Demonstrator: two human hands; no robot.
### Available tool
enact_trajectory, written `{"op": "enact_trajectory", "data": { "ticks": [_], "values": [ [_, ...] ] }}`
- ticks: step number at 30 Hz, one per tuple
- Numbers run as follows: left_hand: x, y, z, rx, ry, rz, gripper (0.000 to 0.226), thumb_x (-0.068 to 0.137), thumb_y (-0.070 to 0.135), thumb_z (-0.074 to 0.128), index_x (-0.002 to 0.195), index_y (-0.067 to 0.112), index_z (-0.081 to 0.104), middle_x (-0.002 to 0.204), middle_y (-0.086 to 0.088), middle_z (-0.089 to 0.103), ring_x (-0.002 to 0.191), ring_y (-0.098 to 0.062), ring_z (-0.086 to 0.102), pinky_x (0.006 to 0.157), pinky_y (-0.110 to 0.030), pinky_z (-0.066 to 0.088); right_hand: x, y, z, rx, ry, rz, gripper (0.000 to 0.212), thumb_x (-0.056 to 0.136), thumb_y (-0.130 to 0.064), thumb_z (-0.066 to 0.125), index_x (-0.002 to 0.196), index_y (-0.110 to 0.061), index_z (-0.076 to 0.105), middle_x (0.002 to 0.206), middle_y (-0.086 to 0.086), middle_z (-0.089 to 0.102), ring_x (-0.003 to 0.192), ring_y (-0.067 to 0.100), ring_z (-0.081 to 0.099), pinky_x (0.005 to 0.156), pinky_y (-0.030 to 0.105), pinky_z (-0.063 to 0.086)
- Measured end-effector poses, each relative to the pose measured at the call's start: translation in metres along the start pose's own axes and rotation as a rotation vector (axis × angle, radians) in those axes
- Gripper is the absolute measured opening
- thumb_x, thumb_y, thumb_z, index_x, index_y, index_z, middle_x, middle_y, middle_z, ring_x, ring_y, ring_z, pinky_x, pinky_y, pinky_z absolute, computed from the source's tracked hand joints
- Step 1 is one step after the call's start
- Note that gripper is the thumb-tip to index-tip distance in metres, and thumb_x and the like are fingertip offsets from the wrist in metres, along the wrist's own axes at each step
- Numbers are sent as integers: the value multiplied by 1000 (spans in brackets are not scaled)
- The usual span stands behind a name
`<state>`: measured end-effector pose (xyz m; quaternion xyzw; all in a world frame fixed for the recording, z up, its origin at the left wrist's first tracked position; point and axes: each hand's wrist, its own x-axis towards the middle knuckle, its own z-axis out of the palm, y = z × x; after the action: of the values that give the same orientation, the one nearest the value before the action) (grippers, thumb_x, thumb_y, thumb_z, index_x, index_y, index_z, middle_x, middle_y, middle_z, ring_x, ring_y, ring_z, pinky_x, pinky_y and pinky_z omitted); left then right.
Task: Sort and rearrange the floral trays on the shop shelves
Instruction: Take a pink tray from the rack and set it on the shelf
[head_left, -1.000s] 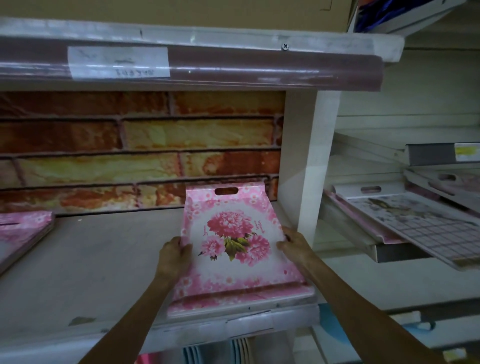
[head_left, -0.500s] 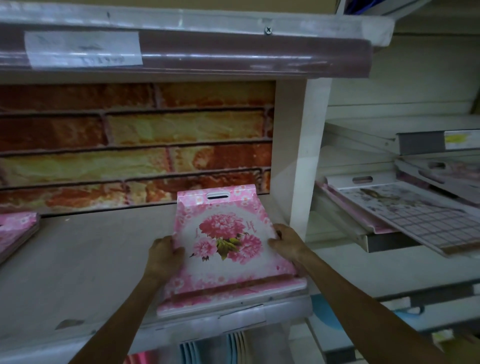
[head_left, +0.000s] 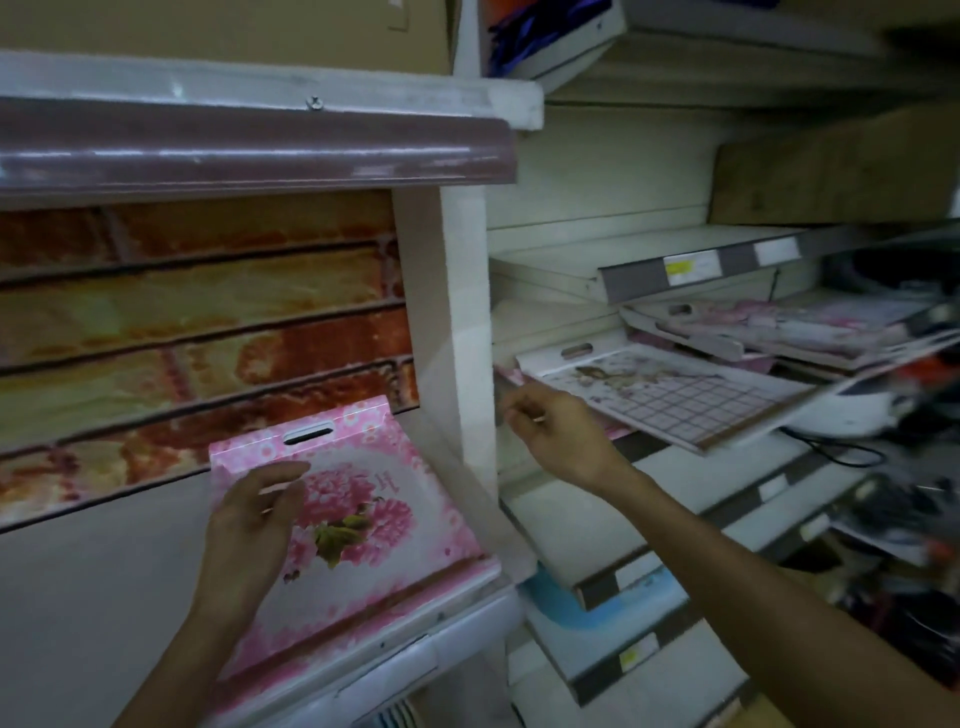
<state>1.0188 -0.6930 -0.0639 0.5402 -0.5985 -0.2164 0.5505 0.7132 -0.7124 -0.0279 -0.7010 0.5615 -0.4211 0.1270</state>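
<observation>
A pink tray with a peony print (head_left: 374, 525) lies on the left shelf (head_left: 93, 597), its slot handle toward the brick-pattern back wall. My left hand (head_left: 249, 530) hovers over the tray's left side, fingers loosely spread, holding nothing. My right hand (head_left: 558, 431) is past the white upright post (head_left: 457, 332), fingers apart, close to the near corner of a white tray with a grid and floral print (head_left: 670, 395) on the right shelving. A pink tray edge (head_left: 506, 376) shows under that one.
More floral trays (head_left: 779, 327) are stacked on a slanted shelf farther right. Grey price rails (head_left: 701, 265) front the right shelves. Dark clutter and a cable (head_left: 852, 457) fill the far right. A glossy mauve rail (head_left: 260, 156) overhangs the left shelf.
Both hands let go of the pink peony tray, which stays on the left shelf. My right hand moved right past the post toward the grid tray. The view swung right.
</observation>
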Motion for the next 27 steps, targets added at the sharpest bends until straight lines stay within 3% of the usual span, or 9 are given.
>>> {"op": "enact_trajectory", "data": {
  "ticks": [3, 4, 7, 9, 12, 15, 17, 20, 27],
  "values": [
    [-13, 25, 30, -131, -101, -5, 14, 96, 10, 55, 99, 18, 66, 90, -3, 66, 62, -6, 65, 44, -4, 42, -10, 3, -30, -18, 89, -65, 14, 95, -12, 57, 100, -13, 70, 93, -2, 69, 82, 14, 66, 68, 11, 47],
    [-16, 30, 41, -178, -124, -25, 14, 97, 10, 55, 103, 15, 66, 90, -7, 67, 56, -8, 63, 42, -7, 42, -15, 5, -40, -30, 97, -82, 15, 95, -12, 57, 100, -12, 70, 92, -2, 69, 81, 14, 66, 70, 16, 50],
    [-23, 40, 74, -248, -155, -38, 17, 95, 7, 55, 107, 11, 66, 96, -12, 70, 76, -20, 66, 59, -9, 50, -28, 16, -71, -43, 115, -121, 16, 95, -11, 56, 103, -12, 70, 95, -3, 72, 82, 8, 64, 76, 20, 53],
    [-29, 48, 99, -274, -180, -51, 17, 95, 5, 54, 105, 10, 67, 95, -8, 72, 83, -24, 68, 73, -22, 53, -39, 25, -95, -51, 131, -169, 15, 95, -12, 57, 103, -12, 70, 96, -2, 72, 84, 5, 63, 73, 14, 50],
    [-36, 57, 140, -341, -210, -93, 20, 95, 1, 53, 98, 12, 70, 96, -13, 72, 82, -27, 69, 73, -25, 56, -55, 47, -133, -84, 133, -239, 14, 95, -16, 60, 102, -12, 71, 95, -5, 70, 85, -1, 61, 72, 5, 42],
    [-43, 71, 183, -419, -226, -159, 20, 95, 0, 53, 95, 10, 71, 97, -15, 71, 81, -27, 68, 73, -27, 60, -69, 81, -172, -185, 87, -270, 23, 92, -34, 63, 107, -17, 70, 104, -7, 69, 94, -2, 58, 81, 3, 38],
    [-49, 84, 210, -451, -241, -186, 20, 96, 2, 53, 95, 11, 71, 99, -14, 71, 84, -29, 68, 78, -34, 58, -74, 108, -194, -304, 37, -291, 42, 88, -54, 59, 115, -23, 66, 115, -7, 67, 106, 2, 56, 93, 10, 39],
    [-59, 102, 243, -485, -251, -222, 19, 96, 1, 53, 96, 8, 71, 101, -16, 71, 86, -30, 67, 82, -39, 56, -73, 152, -218, -577, -56, -316, 68, 81, -72, 51, 134, -31, 52, 133, -6, 56, 123, 16, 48, 103, 38, 42],
    [-78, 133, 297, -565, -230, -284, 18, 96, 1, 53, 93, 6, 70, 101, -18, 68, 89, -35, 65, 74, -32, 57, -44, 216, -247, -843, -309, -272, 78, 85, -48, 66, 150, -38, 27, 153, -6, 37, 140, 21, 31, 113, 43, 24]
  ]
}}
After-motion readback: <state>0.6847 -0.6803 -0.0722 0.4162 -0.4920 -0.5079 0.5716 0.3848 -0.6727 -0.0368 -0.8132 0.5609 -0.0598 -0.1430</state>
